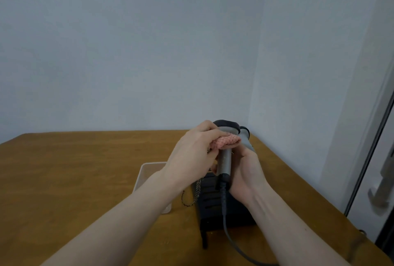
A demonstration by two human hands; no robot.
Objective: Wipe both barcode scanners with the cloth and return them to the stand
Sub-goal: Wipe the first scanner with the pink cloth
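- A grey cable ran from the lower centre up to the scanner.
- The right hand gripped the grey scanner by its handle, above the black stand.
- The left hand pinched a folded pink cloth against the scanner's neck, under its black head, at frame centre.

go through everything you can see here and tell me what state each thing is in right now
Gray scanner: lifted off the stand, cable attached.
Second scanner: behind it, mostly hidden.
Pink cloth: bunched, pressed on the gray scanner.
Left hand: grips cloth.
Right hand: holds scanner handle.
Black stand: on table.
Clear tray: appears empty.
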